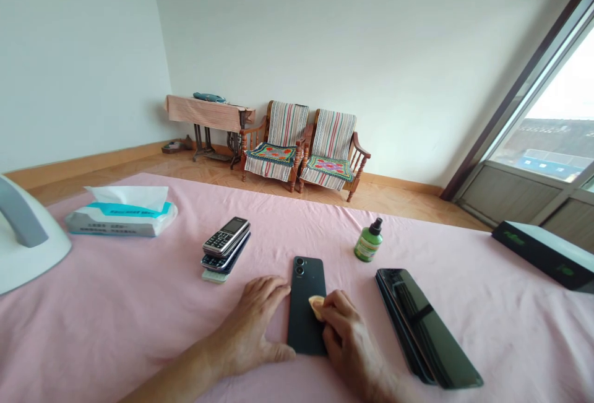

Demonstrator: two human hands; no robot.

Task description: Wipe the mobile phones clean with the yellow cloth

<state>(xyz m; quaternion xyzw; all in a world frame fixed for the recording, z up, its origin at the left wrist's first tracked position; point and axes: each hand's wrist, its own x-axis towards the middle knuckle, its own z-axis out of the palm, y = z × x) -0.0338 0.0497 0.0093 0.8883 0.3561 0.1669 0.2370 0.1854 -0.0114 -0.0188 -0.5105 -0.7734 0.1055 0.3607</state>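
A dark smartphone lies back side up on the pink cloth, its two round camera lenses at the far end. My left hand rests along its left edge, thumb spread away from the fingers. A small pale-yellow wiping pad is pinched in my right hand and pressed on the phone's back near its right edge. Just past my left hand sits a stack of keypad phones. To the right of my right hand, several dark smartphones lie in a fanned stack, the top one screen up.
Beyond the phones stands a green spray bottle with a black top. A tissue pack lies at the far left, near a white-and-grey appliance. A black box sits at the right edge. Two wooden chairs stand by the wall.
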